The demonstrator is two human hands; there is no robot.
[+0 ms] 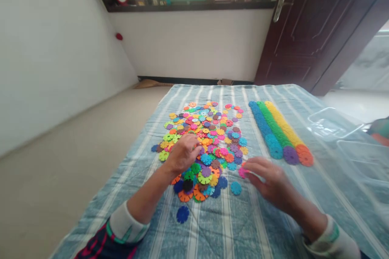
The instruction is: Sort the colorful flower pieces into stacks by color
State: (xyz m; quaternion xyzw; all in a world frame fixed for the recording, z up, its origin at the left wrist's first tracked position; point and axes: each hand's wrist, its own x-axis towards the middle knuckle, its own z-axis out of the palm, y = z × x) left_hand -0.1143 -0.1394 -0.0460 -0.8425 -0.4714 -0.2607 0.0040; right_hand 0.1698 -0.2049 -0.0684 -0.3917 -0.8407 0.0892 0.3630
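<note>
A heap of colourful notched plastic discs (206, 130) spreads over a blue striped cloth. Over the heap's left middle is my left hand (184, 151), its fingers pressed together; whatever they may hold is hidden. My right hand (267, 176) is right of the heap, thumb and fingers pinching a pink disc (242, 171). A light blue disc (236, 188) and a dark blue disc (182, 214) lie apart on the near side. Farther right, overlapping discs form a blue row (263, 123), a green row (275, 124) and a yellow row (282, 123), with blue, purple and orange discs at their near ends.
Clear plastic containers (334, 123) stand at the right on the striped cloth (146, 210). Beyond the cloth are a white wall (194, 44), a window sill with small items and a dark red door (306, 20). Pale floor shows at the left.
</note>
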